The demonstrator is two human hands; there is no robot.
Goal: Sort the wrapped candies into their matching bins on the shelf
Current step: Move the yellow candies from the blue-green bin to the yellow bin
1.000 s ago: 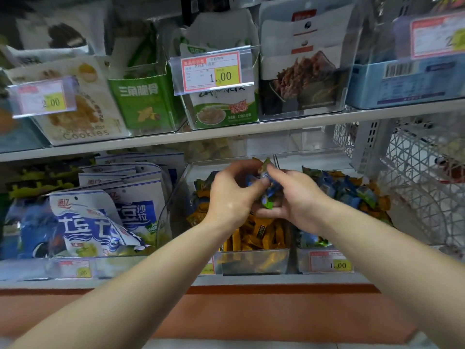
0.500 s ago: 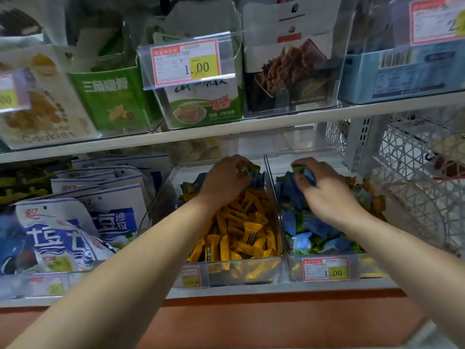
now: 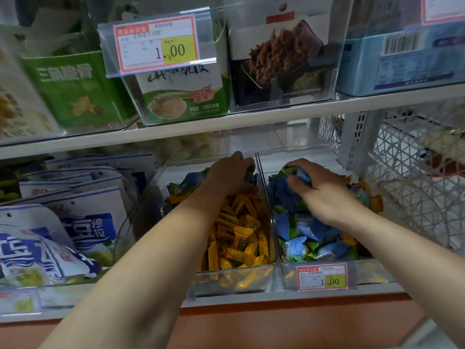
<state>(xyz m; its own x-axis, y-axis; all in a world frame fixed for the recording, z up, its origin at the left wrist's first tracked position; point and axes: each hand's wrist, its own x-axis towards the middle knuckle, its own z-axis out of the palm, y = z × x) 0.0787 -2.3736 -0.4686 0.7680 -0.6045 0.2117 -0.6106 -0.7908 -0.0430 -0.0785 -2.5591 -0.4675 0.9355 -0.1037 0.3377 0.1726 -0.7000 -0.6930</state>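
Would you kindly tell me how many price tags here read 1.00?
2: the upper price tag on the top shelf's clear bin, the lower price tag on the front of the blue-candy bin. A cropped tag top right and blurred tags lower left are unreadable.

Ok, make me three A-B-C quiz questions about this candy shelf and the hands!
1. Where is the left hand? A in the left clear plastic bin holding yellow wrapped candies; B on the floor; C in a pocket.
2. Most candies in the right clear plastic bin are: A pink; B red; C blue and green.
3. The right hand is: A lying flat; B pinching a blue wrapped candy; C hanging down.
1 A: its fingers sit among yellow wrappers. 2 C: blue and green wrappers mostly fill it. 3 B: thumb and fingers curl round it.
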